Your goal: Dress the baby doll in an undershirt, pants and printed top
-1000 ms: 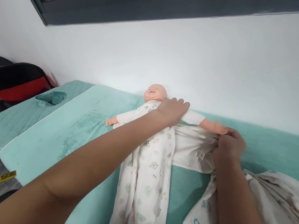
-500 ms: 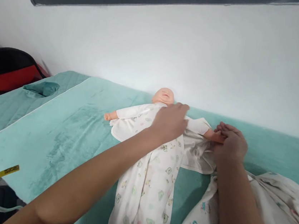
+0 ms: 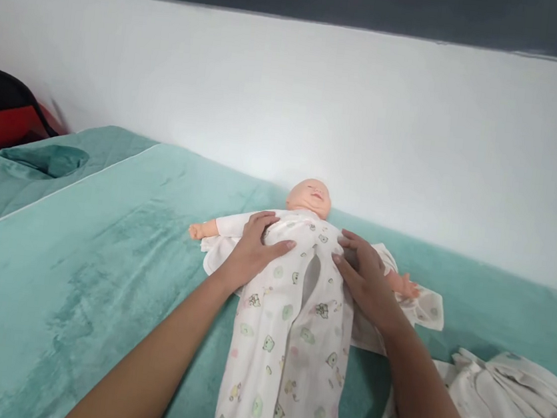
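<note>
A baby doll (image 3: 309, 196) lies on its back with both arms stretched out sideways. It wears a long white gown (image 3: 288, 344) printed with small green animals, with a gap in the front at the chest. My left hand (image 3: 256, 250) rests open on the gown at one side of the chest, fingers and thumb apart. On the opposite side my right hand (image 3: 364, 272) lies on the cloth with its fingers spread. Beyond that hand the doll's bare forearm (image 3: 403, 285) shows over a loose white sleeve piece (image 3: 430, 310).
A crumpled white printed cloth (image 3: 503, 396) lies at the lower right. The doll is on a teal padded cover (image 3: 115, 271) against a white wall (image 3: 271, 94). A hole (image 3: 50, 159) shows in the cover at the left, with a red and black object (image 3: 4, 117) behind.
My right hand has let go of the doll's forearm and moved left onto the gown. My left hand has drawn back from across the chest to its left side. The view has shifted slightly.
</note>
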The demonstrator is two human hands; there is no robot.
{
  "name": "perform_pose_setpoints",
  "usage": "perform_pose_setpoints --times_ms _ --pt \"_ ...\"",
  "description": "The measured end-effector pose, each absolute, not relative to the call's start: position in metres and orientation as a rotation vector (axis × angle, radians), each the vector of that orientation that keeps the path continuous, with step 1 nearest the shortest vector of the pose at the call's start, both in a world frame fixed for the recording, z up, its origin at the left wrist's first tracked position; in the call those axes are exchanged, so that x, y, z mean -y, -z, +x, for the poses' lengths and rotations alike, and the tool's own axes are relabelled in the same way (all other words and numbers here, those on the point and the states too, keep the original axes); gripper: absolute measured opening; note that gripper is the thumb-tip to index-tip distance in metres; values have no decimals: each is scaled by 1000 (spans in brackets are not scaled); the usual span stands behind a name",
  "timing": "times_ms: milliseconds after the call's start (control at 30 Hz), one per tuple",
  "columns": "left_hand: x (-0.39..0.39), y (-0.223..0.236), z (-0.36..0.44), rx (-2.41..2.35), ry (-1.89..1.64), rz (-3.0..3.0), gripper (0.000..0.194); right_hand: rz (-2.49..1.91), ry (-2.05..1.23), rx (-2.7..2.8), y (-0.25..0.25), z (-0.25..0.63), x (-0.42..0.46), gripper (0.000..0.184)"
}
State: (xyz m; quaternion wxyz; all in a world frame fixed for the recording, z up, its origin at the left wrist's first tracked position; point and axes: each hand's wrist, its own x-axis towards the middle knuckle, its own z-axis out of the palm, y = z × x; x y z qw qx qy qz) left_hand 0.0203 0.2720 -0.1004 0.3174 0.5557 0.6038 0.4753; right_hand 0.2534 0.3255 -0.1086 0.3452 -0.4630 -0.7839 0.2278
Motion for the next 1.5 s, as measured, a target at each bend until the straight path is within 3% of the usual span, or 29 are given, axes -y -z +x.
perform_pose_setpoints --times_ms 333,567,667,900,1067,1267,1500 --pt "-267 101 31 -1705 -1361 1639 26 -1203 -705 2011 101 247 -322 30" --pt "-265 109 33 -1852 -1413 1954 31 -1050 -893 1914 94 235 -307 28" --pt "-264 113 35 -1862 -1479 1950 31 -1083 -861 1947 92 236 -307 34" --pt "-261 116 38 -1832 -1520 1914 30 -1053 -757 2081 89 238 -311 28" --pt "-261 114 32 -1836 -1431 1919 27 -969 -820 2092 85 249 -311 42" --pt "-263 108 24 -1837 -1254 1827 29 -1231 -1075 2031 84 265 -312 50" --pt "-258 80 3 -1625 -853 1721 39 -1305 -1386 2318 63 274 -310 34"
